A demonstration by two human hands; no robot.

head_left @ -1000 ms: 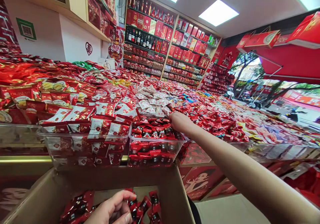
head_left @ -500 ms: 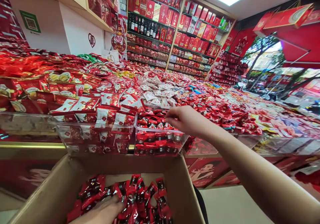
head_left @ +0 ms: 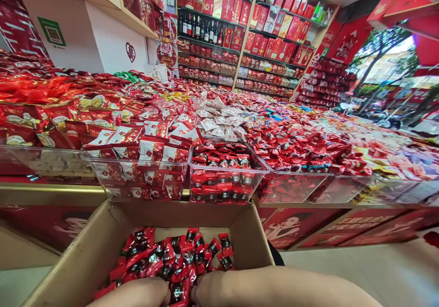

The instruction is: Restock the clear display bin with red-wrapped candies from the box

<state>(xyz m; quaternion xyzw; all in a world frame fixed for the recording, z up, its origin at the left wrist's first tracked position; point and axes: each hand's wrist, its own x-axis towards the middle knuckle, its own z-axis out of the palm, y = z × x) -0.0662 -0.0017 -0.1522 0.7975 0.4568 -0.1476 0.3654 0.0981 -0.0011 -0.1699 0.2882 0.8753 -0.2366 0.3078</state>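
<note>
Left hand: mine reaches down into the near part of the box, knuckles up among the packets; its fingertips are hidden, so I cannot tell whether it is grasping anything or loose.
Right hand: mine dips in beside it, my forearm crossing the box's near right side; the fingers are out of sight here too, so I cannot tell if they clench, grip or rest.
Red-and-black packets: these small wrapped pieces lie in a loose heap on the box floor, around and beyond my 2 hands; 1 shows in the gap between them.
Cardboard box: its brown walls stand around the heap, top uncovered, just in front of the display and lower than it.
Clear bin: straight beyond the box, a see-through container holds similar red-and-black packets, stacked in rows at its front.
Bin to its left: another clear container holds white-and-red packets standing upright at an angle.
Behind the bins: white packets sit in a pile, with a broad spread of red packets to the right.
Back wall: shelves carry dark bottles and red boxes.
</note>
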